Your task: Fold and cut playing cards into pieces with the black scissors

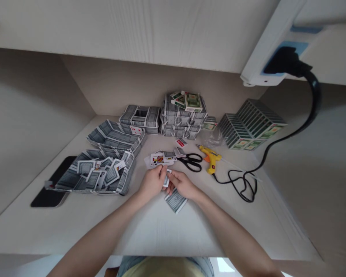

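Note:
Between my two hands is a small playing card (167,179), its patterned back partly covered by fingers. My left hand (153,182) grips the card's left side, thumb on top. From the other side my right hand (184,186) pinches it. Just below my right fingers, a grey-backed card piece (176,201) lies on the desk. Beyond my hands sit a pile of loose playing cards (158,159) and black-handled scissors (192,162), whose blades are partly hidden by cards. A red-and-white card piece (181,142) rests farther back.
A yellow glue gun (211,157) with a looping black cord (266,157) lies right. At left, an open card-built box (123,185) holding loose cards overlaps a black phone (52,196). Card-built boxes (184,119) and stacked card packs (255,123) stand behind.

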`<move>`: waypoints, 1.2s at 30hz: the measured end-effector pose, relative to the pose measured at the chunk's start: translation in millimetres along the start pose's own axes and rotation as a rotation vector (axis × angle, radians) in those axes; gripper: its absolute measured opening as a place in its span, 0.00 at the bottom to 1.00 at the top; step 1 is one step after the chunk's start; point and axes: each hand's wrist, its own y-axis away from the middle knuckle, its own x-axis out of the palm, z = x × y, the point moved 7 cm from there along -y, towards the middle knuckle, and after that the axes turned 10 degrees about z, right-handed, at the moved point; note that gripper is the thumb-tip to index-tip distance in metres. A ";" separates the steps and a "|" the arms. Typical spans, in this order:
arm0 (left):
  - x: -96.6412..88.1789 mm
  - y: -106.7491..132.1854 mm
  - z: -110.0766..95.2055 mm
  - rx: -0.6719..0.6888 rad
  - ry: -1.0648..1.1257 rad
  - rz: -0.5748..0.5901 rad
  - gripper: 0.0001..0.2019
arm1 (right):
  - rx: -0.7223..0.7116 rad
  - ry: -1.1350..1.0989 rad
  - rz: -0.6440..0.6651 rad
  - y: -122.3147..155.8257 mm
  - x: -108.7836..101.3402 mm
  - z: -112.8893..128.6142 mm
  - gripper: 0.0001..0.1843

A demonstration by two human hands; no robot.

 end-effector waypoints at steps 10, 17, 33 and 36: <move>-8.8 -6.1 1.9 0.013 -0.085 -0.011 0.18 | -0.049 -0.035 -0.122 -1.8 -13.4 3.6 0.17; -9.2 -9.7 9.8 0.005 -0.135 -0.022 0.19 | -0.094 -0.048 -0.180 -0.1 -14.3 7.9 0.18; -6.2 -6.3 4.3 -0.009 -0.298 -0.028 0.21 | -0.068 -0.118 -0.215 2.2 -19.1 3.2 0.16; -5.4 -6.5 3.4 0.030 -0.235 -0.046 0.21 | -0.080 -0.178 -0.214 1.5 -19.6 2.5 0.17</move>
